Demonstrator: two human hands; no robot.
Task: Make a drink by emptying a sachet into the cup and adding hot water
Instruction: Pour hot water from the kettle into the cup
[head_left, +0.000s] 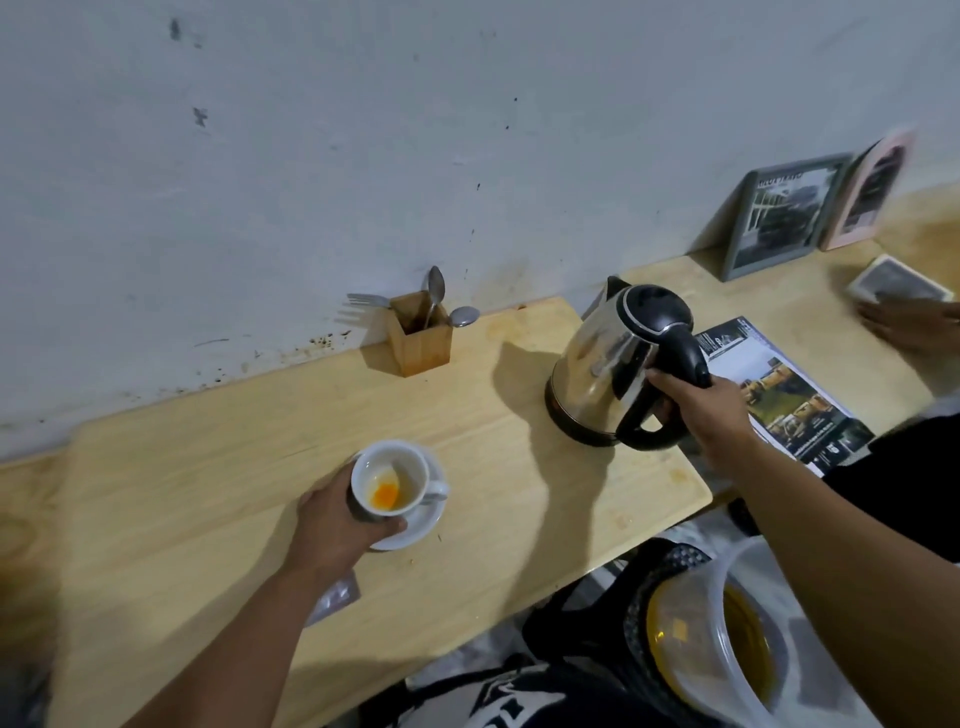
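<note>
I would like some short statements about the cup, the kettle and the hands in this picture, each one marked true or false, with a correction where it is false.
1. The right hand grips the handle of the kettle. True.
2. The cup holds orange powder. True.
3. The kettle is being tipped over the cup and water is pouring. False: the kettle is off to the right of the cup, and no water is pouring.
4. The left hand holds the cup at its side, on the saucer. True.
5. The wooden holder by the wall is empty. False: it holds spoons and a fork.
</note>
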